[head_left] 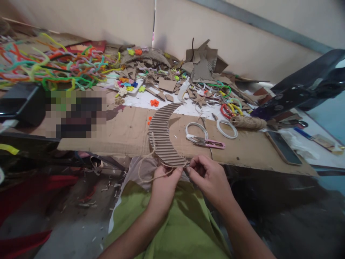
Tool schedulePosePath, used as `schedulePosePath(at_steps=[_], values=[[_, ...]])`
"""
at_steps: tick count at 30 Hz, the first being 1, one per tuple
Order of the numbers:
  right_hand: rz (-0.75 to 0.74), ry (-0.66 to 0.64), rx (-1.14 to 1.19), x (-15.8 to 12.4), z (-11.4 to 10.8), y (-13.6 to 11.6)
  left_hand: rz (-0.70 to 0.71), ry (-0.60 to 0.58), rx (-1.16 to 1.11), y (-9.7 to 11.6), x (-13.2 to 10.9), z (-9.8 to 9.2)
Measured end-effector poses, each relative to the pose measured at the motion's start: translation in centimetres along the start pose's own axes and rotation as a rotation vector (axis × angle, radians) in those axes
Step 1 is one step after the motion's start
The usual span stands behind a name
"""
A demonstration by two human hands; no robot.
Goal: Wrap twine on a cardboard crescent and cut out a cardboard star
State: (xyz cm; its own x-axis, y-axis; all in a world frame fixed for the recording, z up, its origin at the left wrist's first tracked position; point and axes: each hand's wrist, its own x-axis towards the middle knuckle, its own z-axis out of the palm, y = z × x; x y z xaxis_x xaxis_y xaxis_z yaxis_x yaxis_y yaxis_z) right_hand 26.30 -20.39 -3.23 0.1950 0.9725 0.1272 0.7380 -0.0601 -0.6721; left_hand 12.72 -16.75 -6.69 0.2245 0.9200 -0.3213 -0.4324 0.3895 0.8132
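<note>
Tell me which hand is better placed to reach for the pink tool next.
Likely the right hand: it is nearer the pink tool, though busy at the tip of the cardboard crescent, whose lower edge the left hand grips.

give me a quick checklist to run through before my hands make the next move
1. Left hand holding the cardboard crescent near its lower tip: ok.
2. Right hand at that tip: ok.
3. Right fingertips gripping the twine: cannot tell, the detail is too small.
4. Twine free of slack: not ok, a loose loop hangs above the left wrist's side of the lap.
5. Pink-handled tool laid down: ok, on the cardboard sheet.
6. White bottle closed: cannot tell.
</note>
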Motion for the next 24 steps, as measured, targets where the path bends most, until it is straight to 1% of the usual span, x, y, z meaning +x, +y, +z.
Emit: schedulePosePath(at_steps=[9,14,24], values=[[-0.019,0.020,-0.019,0.05,0.04,0.15,-0.004,0.003,0.012,-0.12,0.10,-0.05],[-0.018,0.004,0.001,-0.06,0.00,0.23,-0.007,0.002,0.009,0.07,0.06,0.01],[-0.018,0.017,-0.008,-0.02,0.14,0.18,-0.006,0.004,-0.001,0.08,-0.07,0.04]])
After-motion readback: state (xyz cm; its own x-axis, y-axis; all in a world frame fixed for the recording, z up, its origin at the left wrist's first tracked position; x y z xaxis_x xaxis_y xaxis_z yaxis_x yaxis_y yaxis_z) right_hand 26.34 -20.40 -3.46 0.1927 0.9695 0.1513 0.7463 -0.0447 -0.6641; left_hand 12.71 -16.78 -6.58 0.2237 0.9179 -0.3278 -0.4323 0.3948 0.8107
